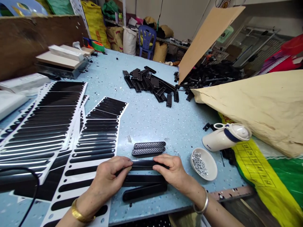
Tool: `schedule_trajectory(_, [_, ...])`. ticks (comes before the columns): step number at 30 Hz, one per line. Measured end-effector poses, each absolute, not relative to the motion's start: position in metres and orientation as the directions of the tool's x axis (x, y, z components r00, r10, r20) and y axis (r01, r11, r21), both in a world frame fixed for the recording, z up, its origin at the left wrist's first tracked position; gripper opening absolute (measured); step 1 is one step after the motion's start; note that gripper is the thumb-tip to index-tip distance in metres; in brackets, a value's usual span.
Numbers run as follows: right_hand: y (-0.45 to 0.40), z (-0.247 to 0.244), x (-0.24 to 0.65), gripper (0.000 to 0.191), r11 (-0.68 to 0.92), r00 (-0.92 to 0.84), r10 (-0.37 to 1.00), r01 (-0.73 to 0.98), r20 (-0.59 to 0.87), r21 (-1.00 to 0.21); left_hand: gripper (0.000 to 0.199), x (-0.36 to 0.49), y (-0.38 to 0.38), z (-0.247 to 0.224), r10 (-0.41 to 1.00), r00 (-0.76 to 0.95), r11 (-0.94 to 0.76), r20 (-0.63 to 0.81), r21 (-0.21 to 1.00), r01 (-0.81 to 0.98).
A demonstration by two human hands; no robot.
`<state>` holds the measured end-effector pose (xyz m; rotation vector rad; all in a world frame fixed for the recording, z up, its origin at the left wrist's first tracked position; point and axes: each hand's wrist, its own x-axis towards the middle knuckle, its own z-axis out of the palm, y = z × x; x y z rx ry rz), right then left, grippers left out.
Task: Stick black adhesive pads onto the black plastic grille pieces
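Note:
My left hand [113, 171] and my right hand [172, 169] pinch the two ends of a glossy black strip-shaped piece [142, 163] between thumbs and fingers, low over the table. The fingers cover both of its ends. Just beyond it lie two black bars with a textured, patterned top [149, 148], side by side. Closer to me rest two more smooth black bars [145, 192], one at a slant against the other. By my left forearm lies a white backing sheet [113, 186] of black rounded strips, some of its places showing bare outlines.
More strip sheets [47, 123] overlap at the left. A white bowl [213, 165] of small silver metal parts stands right, beside a white bottle [217, 140]. A pile of black plastic pieces [151, 83] lies farther back. Brown paper [258, 101] covers the right side.

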<state>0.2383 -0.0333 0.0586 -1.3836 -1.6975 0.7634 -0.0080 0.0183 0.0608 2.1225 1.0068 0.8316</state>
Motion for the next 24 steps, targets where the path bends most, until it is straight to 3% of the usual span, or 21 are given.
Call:
schedule_trajectory(8, [-0.031,0.057,0.239,0.020,0.086,-0.008,0.996,0.438,0.092,-0.895,0.019,-0.006,0.020,0.062,0.822,0.505,-0.496,0.263,0.766,0.410])
schedule_trajectory(18, [-0.037,0.063,0.243,0.026,0.241,-0.110,0.970,0.555,0.217,-0.796,0.020,-0.007,0.020,0.064,0.837,0.503,-0.460,0.217,0.777,0.430])
schedule_trajectory(24, [-0.044,0.074,0.266,0.019,0.167,0.045,0.966,0.641,0.253,-0.749,0.017,-0.006,0.021,0.067,0.838,0.499,-0.459,0.221,0.781,0.424])
